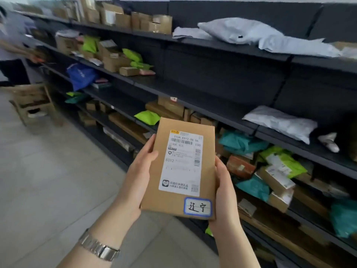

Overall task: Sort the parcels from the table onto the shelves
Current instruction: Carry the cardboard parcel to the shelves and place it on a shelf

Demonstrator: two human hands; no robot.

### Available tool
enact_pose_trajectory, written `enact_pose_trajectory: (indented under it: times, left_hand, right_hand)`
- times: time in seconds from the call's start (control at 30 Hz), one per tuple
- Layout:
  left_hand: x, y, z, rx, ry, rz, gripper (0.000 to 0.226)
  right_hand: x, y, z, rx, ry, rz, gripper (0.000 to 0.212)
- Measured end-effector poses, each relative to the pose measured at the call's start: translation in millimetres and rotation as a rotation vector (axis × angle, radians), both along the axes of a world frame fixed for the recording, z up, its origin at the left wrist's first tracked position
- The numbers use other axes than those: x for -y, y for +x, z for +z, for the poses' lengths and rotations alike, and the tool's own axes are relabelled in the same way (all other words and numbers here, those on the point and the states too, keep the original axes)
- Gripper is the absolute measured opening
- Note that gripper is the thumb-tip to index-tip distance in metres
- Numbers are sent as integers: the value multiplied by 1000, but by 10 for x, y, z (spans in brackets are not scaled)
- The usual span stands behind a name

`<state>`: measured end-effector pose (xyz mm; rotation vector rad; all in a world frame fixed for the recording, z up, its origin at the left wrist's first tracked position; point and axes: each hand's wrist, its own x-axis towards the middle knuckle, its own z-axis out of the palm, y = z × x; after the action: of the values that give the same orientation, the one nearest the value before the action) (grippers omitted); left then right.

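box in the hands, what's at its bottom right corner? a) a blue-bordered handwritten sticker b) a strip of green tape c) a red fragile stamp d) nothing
a: the box, held by the left hand and right hand, has a blue-bordered sticker with handwritten characters below its shipping label.

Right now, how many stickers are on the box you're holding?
2. The big white shipping label fills the box's middle; the small blue-edged handwritten sticker sits at its near right corner. Its underside is hidden.

Both forearms were bare, with no sleeves showing in the frame. The left wrist carried a silver metal watch [99, 247] with a linked bracelet band, its clasp side turned up. The left hand [138, 177] and right hand [225, 187] wore no gloves or rings.
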<state>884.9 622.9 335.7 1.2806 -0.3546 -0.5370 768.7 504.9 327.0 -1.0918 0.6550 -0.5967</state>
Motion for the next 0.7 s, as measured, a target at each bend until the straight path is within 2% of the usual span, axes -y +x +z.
enact_pose_trajectory:
  times: [0.27, 0.4, 0.7]
  left_hand:
    - [-815, 1204, 65, -33, -42, 210, 42]
    - [-922, 1895, -15, -47, -28, 277, 41]
    - [-1007, 3722, -49, -48, -5, 398, 45]
  right_hand:
    - [-607, 1439, 139, 9, -83, 248, 35]
    - [-678, 2164, 29, 22, -138, 349, 42]
    - [-646, 4283, -122, 31, -131, 470, 42]
